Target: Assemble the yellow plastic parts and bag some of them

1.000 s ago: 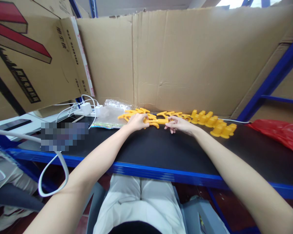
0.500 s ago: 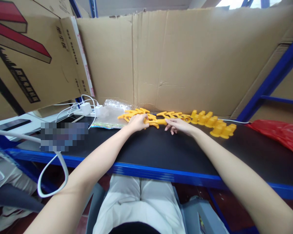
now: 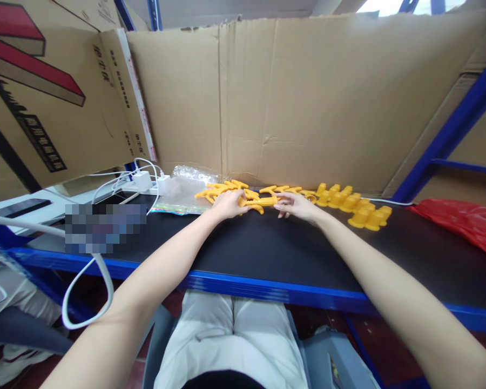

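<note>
**Bar in both hands, mid-step; loose stock on both sides**

Landmark = cups, the yellow ones standing in a cluster on the bench, wide ends down.

- Bar (yellow): left of cups, between the hands, lying roughly crosswise. A curved prong shows just under it; can't tell if it belongs to the bar or to a loose piece.
- Left hand: farther left of cups, fingers and thumb pinching the bar's left part. The grip hides that end.
- Right hand: just left of cups, thumb and forefinger closed on the bar's right end, other fingers curled loosely below.
- Left pile: branched yellow pieces, well left of cups, behind the left hand.
- Right pile: more branched pieces, left of cups, reaching nearly to them.
- Plastic bag: far left of cups, beside the left pile. Red bag: right of cups.

Progress, my read: partway. Bar is picked up and gripped at both ends, not set down. Cups look sorted out in their own group, none in hand. Both piles lie unhandled. Whether the bar is one piece or two joined: can't tell, fingers cover the ends.
</note>
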Available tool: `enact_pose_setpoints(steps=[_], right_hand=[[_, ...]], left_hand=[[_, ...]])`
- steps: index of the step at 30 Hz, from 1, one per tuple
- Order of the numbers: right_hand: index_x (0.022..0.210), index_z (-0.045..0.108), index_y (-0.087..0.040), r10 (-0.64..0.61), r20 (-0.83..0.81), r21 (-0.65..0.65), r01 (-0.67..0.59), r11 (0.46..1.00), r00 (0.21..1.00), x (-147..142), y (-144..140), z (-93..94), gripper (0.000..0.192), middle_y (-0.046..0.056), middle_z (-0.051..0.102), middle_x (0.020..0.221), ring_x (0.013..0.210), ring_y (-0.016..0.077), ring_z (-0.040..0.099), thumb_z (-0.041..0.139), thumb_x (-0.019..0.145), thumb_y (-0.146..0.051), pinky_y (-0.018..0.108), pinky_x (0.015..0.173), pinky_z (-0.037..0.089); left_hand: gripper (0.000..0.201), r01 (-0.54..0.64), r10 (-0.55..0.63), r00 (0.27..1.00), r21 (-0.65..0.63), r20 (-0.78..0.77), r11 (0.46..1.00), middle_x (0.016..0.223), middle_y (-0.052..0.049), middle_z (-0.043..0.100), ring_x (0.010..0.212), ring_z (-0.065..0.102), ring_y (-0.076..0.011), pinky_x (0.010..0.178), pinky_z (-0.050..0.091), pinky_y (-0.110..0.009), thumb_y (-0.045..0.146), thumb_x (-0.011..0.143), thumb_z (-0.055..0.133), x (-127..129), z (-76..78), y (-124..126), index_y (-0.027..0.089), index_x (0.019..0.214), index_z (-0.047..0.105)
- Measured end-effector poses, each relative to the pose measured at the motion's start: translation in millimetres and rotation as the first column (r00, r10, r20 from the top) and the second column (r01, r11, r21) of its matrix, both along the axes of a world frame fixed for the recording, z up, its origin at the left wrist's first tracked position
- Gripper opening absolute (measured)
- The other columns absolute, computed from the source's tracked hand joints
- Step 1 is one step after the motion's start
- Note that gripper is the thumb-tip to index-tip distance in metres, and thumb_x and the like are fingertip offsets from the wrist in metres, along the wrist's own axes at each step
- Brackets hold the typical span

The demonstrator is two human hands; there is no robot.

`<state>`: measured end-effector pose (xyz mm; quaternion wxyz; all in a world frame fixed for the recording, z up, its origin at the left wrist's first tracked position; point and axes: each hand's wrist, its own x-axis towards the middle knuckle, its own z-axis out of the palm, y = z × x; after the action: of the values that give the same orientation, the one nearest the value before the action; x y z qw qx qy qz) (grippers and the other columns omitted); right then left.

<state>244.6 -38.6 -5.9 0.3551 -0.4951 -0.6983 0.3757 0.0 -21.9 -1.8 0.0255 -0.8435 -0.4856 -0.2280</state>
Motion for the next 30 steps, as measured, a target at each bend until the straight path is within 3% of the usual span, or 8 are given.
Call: enact_pose_setpoints(steps=[18,30], right_hand=[[0.122,0.051,-0.013,-0.003,-0.028,-0.002,0.003,1.000,1.000,0.6,-1.8,2.0,0.049,0.010,0.068,0.092,0.058,0.0111,0.062,0.065,0.078,-0.026,0.023,0.053,0.051],[0.114,0.053,-0.011,-0.039,-0.035,-0.030,0.038,0.999,0.999,-1.7,-4.6,4.2,0.037,0.008,0.068,0.082,0.057,0.0108,0.062,0.062,0.081,-0.026,0.021,0.051,0.050]], left_hand=[[0.044,0.026,-0.026,0.999,0.015,0.039,1.000,0.075,-0.004,0.064,0.078,0.061,-0.0213,0.065,0.040,-0.026,0.059,0.071,0.058,0.4,0.8,-2.1,0.019,0.090,0.060],[0.043,0.033,-0.033,0.999,0.043,0.013,0.999,0.078,-0.005,0.065,0.077,0.061,-0.0223,0.064,0.041,-0.028,0.058,0.073,0.057,0.5,0.4,-2.9,0.019,0.091,0.060]])
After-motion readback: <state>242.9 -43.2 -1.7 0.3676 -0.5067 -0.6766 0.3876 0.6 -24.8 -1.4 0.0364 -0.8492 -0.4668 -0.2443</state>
